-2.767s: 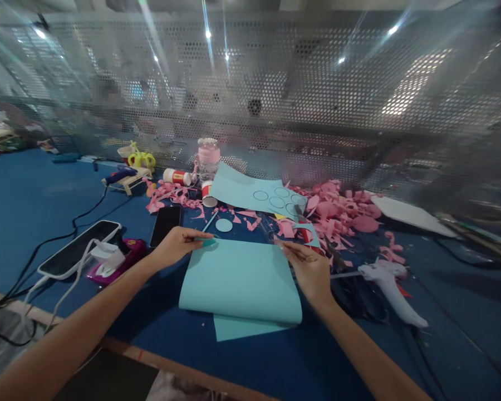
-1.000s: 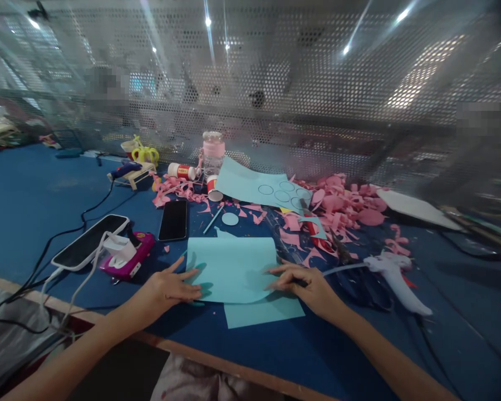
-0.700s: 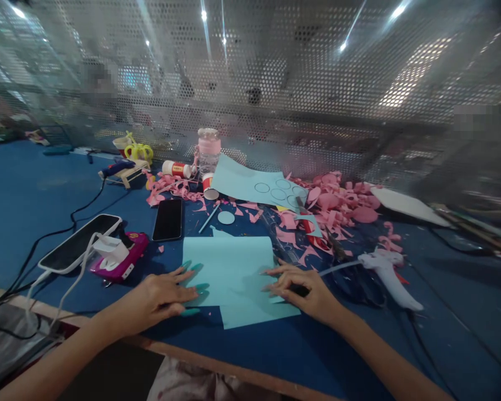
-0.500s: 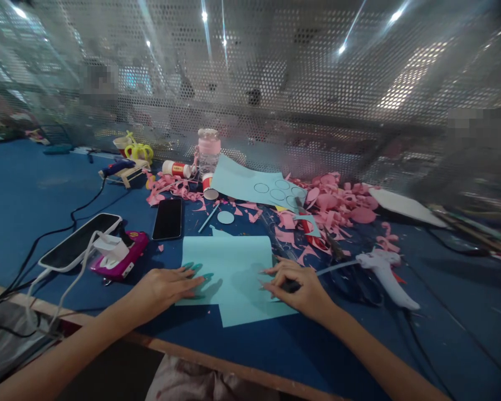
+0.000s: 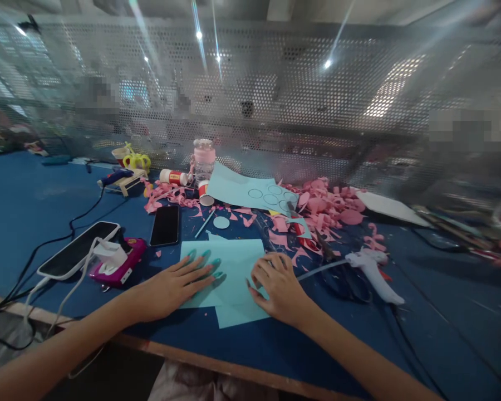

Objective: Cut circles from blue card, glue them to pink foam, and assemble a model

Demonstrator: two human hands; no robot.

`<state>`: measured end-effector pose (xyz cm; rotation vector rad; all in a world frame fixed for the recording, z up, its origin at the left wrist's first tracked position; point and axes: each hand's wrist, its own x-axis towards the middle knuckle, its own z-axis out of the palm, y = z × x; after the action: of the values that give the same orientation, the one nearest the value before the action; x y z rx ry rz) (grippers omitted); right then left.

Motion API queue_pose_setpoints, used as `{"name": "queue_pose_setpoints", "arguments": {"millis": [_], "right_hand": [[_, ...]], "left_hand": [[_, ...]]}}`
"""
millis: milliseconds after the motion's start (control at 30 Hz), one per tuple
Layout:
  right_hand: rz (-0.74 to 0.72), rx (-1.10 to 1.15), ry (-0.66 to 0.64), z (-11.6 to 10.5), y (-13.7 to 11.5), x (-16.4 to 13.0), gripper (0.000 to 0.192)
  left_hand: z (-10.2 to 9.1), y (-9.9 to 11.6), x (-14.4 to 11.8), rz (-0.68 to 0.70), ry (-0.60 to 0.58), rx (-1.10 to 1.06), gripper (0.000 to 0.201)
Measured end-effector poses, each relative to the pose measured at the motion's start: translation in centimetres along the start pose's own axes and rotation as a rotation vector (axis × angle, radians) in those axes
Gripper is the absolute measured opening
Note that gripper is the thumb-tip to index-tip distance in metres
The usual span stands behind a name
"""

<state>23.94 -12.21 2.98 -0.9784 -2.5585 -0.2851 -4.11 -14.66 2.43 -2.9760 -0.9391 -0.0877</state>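
Note:
A folded light-blue paper sheet (image 5: 237,259) lies on the blue table (image 5: 33,195) close to the front edge. My left hand (image 5: 179,284) rests flat on the sheet's left part, fingers spread, holding nothing. My right hand (image 5: 275,287) presses on the right part with its fingers curled; anything under the palm is hidden. Beyond the sheet lie a small cut-out blue disc (image 5: 221,222) and another blue sheet with drawn circles (image 5: 246,192).
A black phone (image 5: 165,225), a pink device (image 5: 119,262) and a cabled dark slab (image 5: 78,249) lie at the left. A white glue gun (image 5: 371,267) lies at the right. Pink paper scraps (image 5: 329,203), a jar (image 5: 203,159) and a glue stick (image 5: 173,177) lie before the perforated wall (image 5: 275,111).
The sheet was folded over and pressed flat. Both hands came down from its far edge onto it and slid towards each other; the right hand's fingers curled in.

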Motion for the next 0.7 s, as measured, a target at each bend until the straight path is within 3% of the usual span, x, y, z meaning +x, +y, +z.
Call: {"name": "queue_pose_setpoints", "arguments": {"millis": [100,233,333,433,533,600,700], "right_hand": [[-0.038,0.012,-0.057,-0.1,-0.1,0.0,0.016],[-0.240,0.106,-0.231,-0.2,-0.3,0.9,0.051],[-0.315,0.078,-0.278,0.3,-0.9,2.2,0.048],[-0.217,-0.034,-0.233,1.3,-2.0,3.4,0.025],[-0.090,-0.072,-0.129,2.6,-3.0,4.0,0.021],[-0.018,0.007,-0.071,3.2,-3.2,4.1,0.025],[0.037,0.134,-0.071,3.7,-2.9,4.1,0.042]], "left_hand": [[-0.2,-0.8,0.0,0.021,0.014,-0.052,0.055],[-0.5,-1.6,0.5,0.040,0.016,-0.059,0.056],[0.1,-1.7,1.6,0.008,0.072,-0.013,0.050],[1.5,-1.5,2.7,-0.028,0.232,0.044,0.043],[2.4,-1.4,3.2,-0.007,0.360,0.077,0.041],[2.5,-1.4,3.2,-0.024,0.378,0.089,0.044],[2.7,-1.6,3.3,-0.114,0.312,0.087,0.055]]}}
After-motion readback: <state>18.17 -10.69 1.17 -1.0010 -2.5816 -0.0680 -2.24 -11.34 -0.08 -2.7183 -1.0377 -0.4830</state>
